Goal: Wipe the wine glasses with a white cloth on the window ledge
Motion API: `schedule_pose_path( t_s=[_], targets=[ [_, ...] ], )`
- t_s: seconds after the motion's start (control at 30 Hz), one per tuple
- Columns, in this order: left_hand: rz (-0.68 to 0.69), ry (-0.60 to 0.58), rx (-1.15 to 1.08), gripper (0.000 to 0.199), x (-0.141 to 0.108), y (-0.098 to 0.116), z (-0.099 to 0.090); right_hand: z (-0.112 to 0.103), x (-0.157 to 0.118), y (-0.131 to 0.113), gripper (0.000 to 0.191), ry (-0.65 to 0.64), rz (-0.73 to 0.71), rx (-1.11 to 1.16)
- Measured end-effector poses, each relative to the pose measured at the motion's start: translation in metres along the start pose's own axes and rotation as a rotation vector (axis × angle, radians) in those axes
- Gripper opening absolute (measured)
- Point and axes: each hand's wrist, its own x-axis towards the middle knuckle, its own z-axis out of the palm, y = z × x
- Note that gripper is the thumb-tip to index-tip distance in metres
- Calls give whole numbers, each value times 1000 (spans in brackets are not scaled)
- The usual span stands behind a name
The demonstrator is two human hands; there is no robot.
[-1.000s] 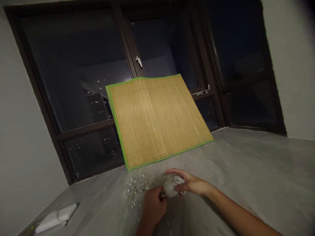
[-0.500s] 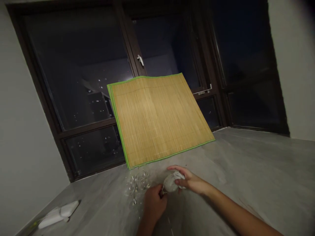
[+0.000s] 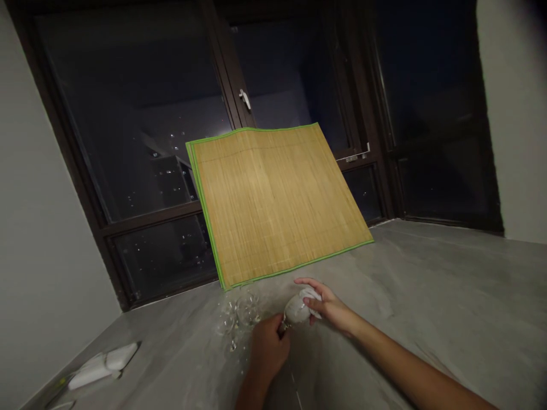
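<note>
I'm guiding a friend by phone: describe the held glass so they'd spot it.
Find the big green-edged mat. Below it in view, between left hand and right hand, is the glass. Unlike the clear glasses to its left, it has a white wad at its mouth.

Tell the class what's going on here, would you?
A person's left hand grips a clear glass at its stem end, tipped sideways, while the right hand holds a white cloth at its mouth. More clear glasses are on the grey surface, beside the left hand. Beyond them, a green-edged mat stands before the window.
</note>
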Motion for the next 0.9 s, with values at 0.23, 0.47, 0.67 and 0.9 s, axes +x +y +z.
schedule_pose_path(
  t_s=[0.23,0.47,0.67,0.9],
  targets=[
    [0,-5,-12,15,1,3,-1,-2,2,4,64,60,5,63],
    [19,-7,8,17,1,3,-3,-1,1,6,59,150,56,187],
    [16,-7,22,20,1,6,-6,-1,2,18,58,251,125,323],
    [-10,10,-32,18,1,0,-2,-34,21,48,46,300,43,354]
  ],
)
